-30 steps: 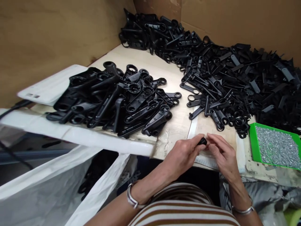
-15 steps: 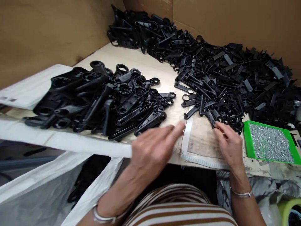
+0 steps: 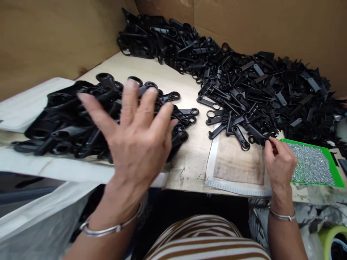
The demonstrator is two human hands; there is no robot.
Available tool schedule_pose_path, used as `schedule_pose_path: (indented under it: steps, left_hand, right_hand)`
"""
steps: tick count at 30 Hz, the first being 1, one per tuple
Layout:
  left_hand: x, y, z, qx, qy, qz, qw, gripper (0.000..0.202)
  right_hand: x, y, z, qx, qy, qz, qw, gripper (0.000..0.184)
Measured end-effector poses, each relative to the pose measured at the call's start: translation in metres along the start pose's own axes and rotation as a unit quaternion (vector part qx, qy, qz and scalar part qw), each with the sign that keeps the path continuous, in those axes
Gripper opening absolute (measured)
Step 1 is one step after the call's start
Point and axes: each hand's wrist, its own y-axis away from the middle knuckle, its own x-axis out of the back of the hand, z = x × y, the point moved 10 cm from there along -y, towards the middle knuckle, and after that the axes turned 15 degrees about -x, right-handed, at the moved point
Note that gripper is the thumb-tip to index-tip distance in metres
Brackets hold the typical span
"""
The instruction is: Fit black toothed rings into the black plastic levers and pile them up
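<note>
Right hand [image 3: 281,159]: thumb and fingers closed in a pinch on the near end of a black arm [image 3: 257,133]; its long axis slants from the fingertips away and leftward, into the loose pile [image 3: 287,86]; slim, dark, slightly glossy, far end indistinct; green tray [image 3: 336,169] just right of this grip; left hand [image 3: 138,144] splayed wide above the left heap [image 3: 67,133], contact undetermined.

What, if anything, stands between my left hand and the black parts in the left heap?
Nothing visible does: the left hand, fingers spread, is over the left heap, with no other object seen between them. The palm hides what lies beneath it, and contact can't be confirmed.
</note>
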Motion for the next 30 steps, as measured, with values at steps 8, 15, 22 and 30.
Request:
schedule_pose_path:
  steps: [8,15,22,30]
  left_hand:
    - [-0.045,0.019,0.157,-0.327,0.131,-0.041,0.935,0.031]
    - [-0.064,0.024,0.134,-0.132,0.296,-0.117,0.939,0.014]
    - [-0.106,0.066,0.115,0.234,0.667,-0.196,0.679,0.029]
    - [-0.123,0.086,0.124,0.426,0.776,-0.125,0.447,0.038]
  right_hand:
    - [0.001,0.046,-0.022,-0.002,-0.174,-0.186,0.967,0.017]
    - [0.003,0.017,0.020,0.038,0.047,-0.150,0.987,0.025]
    - [-0.022,0.004,0.038,0.041,0.197,-0.153,0.968,0.024]
    - [-0.018,0.042,0.006,0.056,-0.065,-0.212,0.973,0.022]
